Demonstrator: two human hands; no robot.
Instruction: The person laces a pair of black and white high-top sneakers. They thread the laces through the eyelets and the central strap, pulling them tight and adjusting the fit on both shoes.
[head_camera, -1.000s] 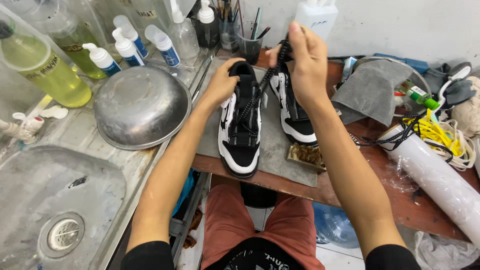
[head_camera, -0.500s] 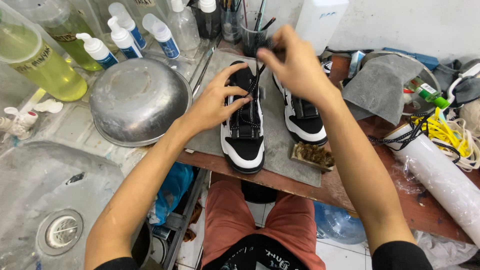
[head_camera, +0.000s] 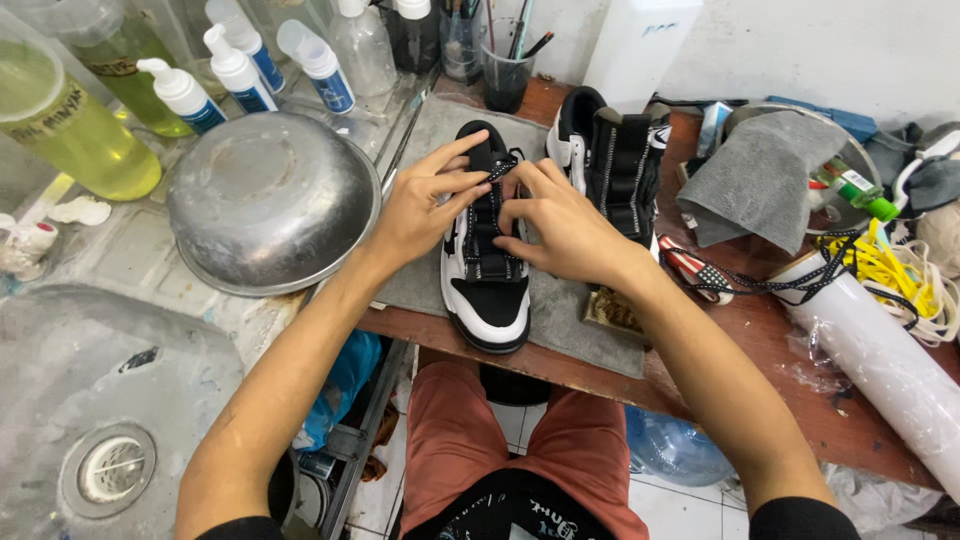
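— On the grey felt mat (head_camera: 560, 310) atop the wooden table (head_camera: 760, 380), what sits there?
— One black-and-white sneaker (head_camera: 487, 270), toe toward the person.
— And the hands?
— Left hand (head_camera: 415, 215) and right hand (head_camera: 560, 225) both rest on it, fingers pinching the black speckled lace (head_camera: 497, 172) near the tongue.
— Nearby?
— An upturned steel bowl (head_camera: 270, 200) just left; a second sneaker (head_camera: 615, 165) behind.

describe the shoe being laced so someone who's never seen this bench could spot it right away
Start at the big upturned steel bowl left of the grey mat. The black-and-white sneaker lies just right of it, toe toward the person, both hands on its speckled lace. Unlike the second sneaker behind it, this one has the lace threaded.
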